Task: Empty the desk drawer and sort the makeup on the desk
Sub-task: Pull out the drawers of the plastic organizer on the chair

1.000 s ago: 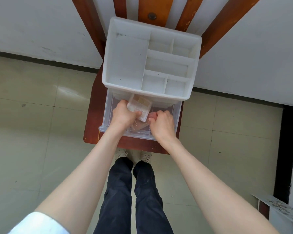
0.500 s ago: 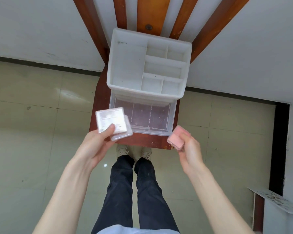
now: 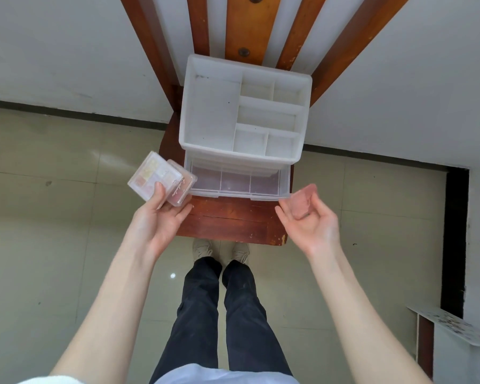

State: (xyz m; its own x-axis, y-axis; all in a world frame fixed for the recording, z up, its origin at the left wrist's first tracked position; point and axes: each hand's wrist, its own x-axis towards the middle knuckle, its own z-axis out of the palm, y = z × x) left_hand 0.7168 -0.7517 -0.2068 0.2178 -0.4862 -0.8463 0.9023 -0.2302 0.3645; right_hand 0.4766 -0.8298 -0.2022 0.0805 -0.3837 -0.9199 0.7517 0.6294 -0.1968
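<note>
Both forearms outstretched, left hand (image 3: 161, 217) and right hand (image 3: 313, 217) palm-up, gripping.

Soft even daylight, faint shadows, small floor glare, wide-angle bowing at edges, sharp focus

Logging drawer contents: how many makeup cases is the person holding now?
3. Two clear palettes, one stacked over the other, are gripped in the left hand. One pink case is in the right hand. The drawer looks empty.
</note>
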